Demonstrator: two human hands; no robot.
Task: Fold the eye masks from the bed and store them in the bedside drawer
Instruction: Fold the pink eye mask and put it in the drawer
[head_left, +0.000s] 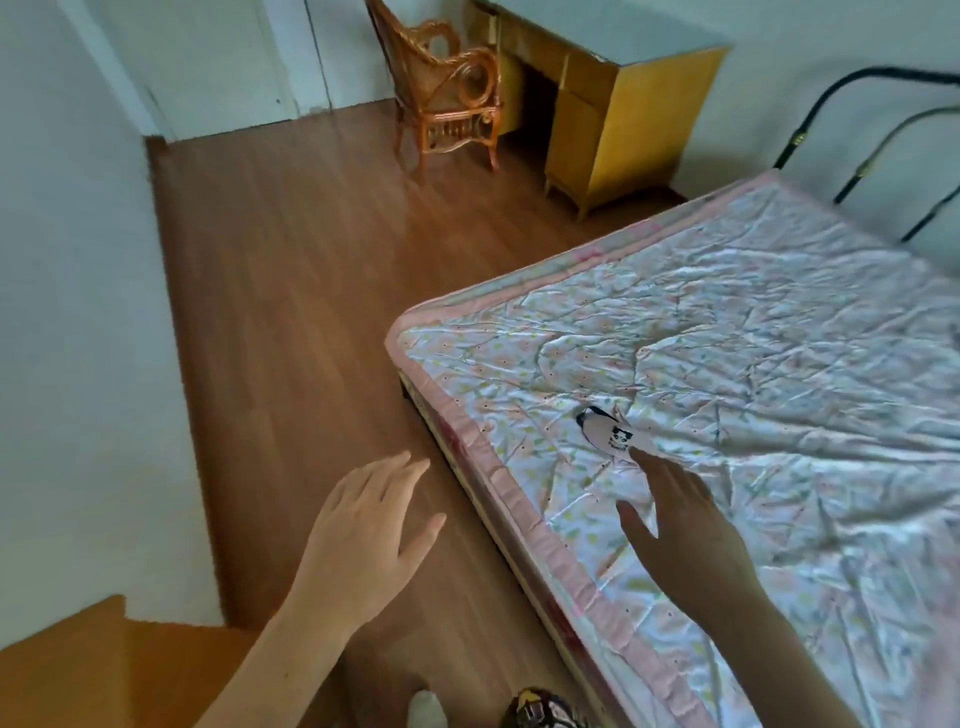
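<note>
A pink eye mask (613, 434) with a small black-and-white cartoon print and a dark strap lies on the bed (753, 364), near the bed's left edge and not far from its near corner. The bed is covered by a crinkled, shiny quilt with a pale floral pattern and a pink border.

The right hand (680, 525) reaches over the quilt with fingers spread and released; its fingertips are at the mask's near end, though it cannot be told whether they touch it. The hand grasps nothing.

The left hand (369, 530) hovers over the wooden floor (291, 291) just beside the bed's edge, open and empty, fingers loosely extended.

Farther back, a wicker chair (447, 98) stands beside a yellow wooden table (613, 109) against the wall. A dark metal bed frame (841, 140) curves up at the far end.
</note>
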